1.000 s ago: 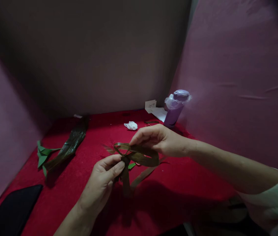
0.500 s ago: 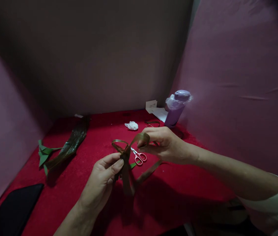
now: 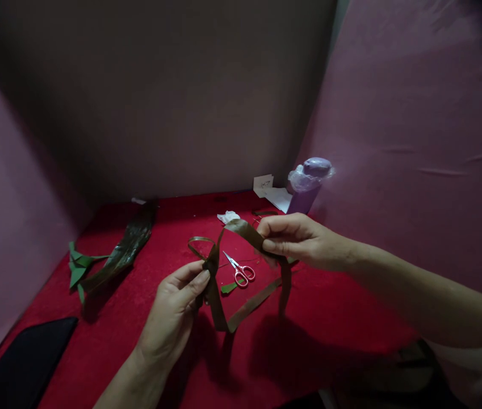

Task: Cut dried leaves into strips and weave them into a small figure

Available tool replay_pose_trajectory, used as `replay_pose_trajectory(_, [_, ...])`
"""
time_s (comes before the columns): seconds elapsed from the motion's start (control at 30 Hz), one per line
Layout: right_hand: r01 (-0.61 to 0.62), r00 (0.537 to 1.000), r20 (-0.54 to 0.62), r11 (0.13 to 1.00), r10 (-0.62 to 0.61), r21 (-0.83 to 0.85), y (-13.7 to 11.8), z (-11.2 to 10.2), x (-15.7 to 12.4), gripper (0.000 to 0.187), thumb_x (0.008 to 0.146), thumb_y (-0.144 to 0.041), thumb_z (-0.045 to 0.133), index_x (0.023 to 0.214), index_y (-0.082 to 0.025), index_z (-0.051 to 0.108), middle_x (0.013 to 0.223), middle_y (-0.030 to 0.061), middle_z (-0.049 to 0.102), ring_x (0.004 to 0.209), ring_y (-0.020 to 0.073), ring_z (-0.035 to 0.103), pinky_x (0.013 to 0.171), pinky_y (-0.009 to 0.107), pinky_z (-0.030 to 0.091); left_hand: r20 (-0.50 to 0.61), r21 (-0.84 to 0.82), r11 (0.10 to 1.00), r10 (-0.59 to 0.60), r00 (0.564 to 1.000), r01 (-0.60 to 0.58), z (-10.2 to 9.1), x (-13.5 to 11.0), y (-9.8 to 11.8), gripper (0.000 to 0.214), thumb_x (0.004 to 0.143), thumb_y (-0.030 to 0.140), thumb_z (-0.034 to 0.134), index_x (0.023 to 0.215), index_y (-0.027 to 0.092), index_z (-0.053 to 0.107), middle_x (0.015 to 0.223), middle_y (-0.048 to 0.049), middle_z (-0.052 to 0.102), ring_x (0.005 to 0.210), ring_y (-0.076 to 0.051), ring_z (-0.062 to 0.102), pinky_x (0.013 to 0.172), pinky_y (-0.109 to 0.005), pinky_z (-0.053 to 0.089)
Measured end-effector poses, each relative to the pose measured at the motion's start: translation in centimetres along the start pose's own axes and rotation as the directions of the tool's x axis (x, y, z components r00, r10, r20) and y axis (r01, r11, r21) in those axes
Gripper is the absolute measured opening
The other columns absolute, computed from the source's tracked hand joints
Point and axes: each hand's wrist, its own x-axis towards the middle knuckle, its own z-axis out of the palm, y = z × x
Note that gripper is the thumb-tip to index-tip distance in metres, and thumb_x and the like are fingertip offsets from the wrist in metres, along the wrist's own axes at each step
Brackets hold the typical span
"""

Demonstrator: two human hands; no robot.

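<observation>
- From the head camera, we see two bare hands raised over a red-covered table (image 3: pixel 138 358), a long brown strip (image 3: pixel 247 230) stretched in the air between them.
- At lower left, we find the left hand (image 3: pixel 176 301) angled up and inward, its forearm slanting in from the bottom edge. Thumb and index finger press together, pinching the strip where its bands gather; we cannot tell what the partly hidden lower fingers do.
- Opposite, we see the right hand (image 3: pixel 304 241) pointing left, its forearm reaching in from the right edge, slightly higher than the left hand. Index finger above, thumb below, it holds the strip's far side in a closed pinch.
- We see the strip arch from hand to hand, a small loop standing over the left fingertips and a lower band sagging, then rising toward the right. How the bands join, we cannot tell.
- Between the hands, we see pink-handled scissors (image 3: pixel 243 274) lying beside a green scrap (image 3: pixel 229 288), both untouched.
- Behind, we note a crumpled white tissue (image 3: pixel 227 216) and a purple bottle (image 3: pixel 302 200); off left, a green folded leaf (image 3: pixel 79 264).
</observation>
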Motion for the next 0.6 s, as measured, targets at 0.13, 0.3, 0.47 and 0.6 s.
replay_pose_trajectory(0.13, [-0.155, 0.955, 0.224, 0.971, 0.194, -0.180, 0.1, -0.8, -0.8, 0.013, 0.089, -0.020, 0.046, 0.081, -0.015, 0.054, 0.073, 0.0000, 0.057, 0.066, 0.0086, 0.055, 0.060, 0.021, 0.044, -0.029, -0.043, 0.999, -0.005, 1.000, 0.004, 0.0, 0.0, 0.2, 0.022, 0.060, 0.015, 0.077, 0.081, 0.016, 0.071, 0.071, -0.0010, 0.071, 0.060, -0.007, 0.061, 0.057, -0.014, 0.048])
replay_pose_trajectory(0.3, [-0.334, 0.855, 0.426, 0.943, 0.296, 0.013, 1.2, -0.6, -0.9, 0.026, 0.092, -0.029, 0.041, 0.109, -0.015, 0.055, 0.088, 0.0066, 0.065, 0.070, 0.0114, 0.062, 0.062, 0.024, 0.046, -0.057, 0.002, 0.998, 0.055, 0.997, -0.055, 0.1, -0.1, 0.2, 0.021, 0.059, 0.017, 0.078, 0.079, 0.017, 0.071, 0.069, -0.0003, 0.070, 0.060, -0.008, 0.060, 0.057, -0.015, 0.048])
replay_pose_trajectory(0.47, [-0.332, 0.915, 0.335, 0.890, 0.223, 0.313, 2.1, -0.5, 0.5, 0.067, 0.087, -0.063, 0.022, 0.110, -0.011, 0.057, 0.095, 0.0138, 0.066, 0.077, 0.0174, 0.065, 0.072, 0.032, 0.049, -0.033, 0.121, 0.981, 0.158, 0.987, -0.153, -0.1, -0.1, -0.3, 0.020, 0.062, 0.021, 0.076, 0.082, 0.018, 0.071, 0.072, -0.0006, 0.069, 0.063, -0.009, 0.059, 0.059, -0.017, 0.046])
replay_pose_trajectory(0.6, [-0.236, 0.966, 0.161, 0.946, 0.203, 0.223, 1.1, -0.8, 1.7, 0.064, 0.085, -0.063, 0.030, 0.105, -0.011, 0.061, 0.092, 0.0117, 0.067, 0.080, 0.0169, 0.065, 0.078, 0.033, 0.048, -0.018, 0.203, 0.961, 0.194, 0.981, -0.187, -0.5, 0.0, -0.7, 0.019, 0.067, 0.022, 0.073, 0.085, 0.019, 0.071, 0.073, -0.0001, 0.068, 0.063, -0.009, 0.056, 0.059, -0.018, 0.044])
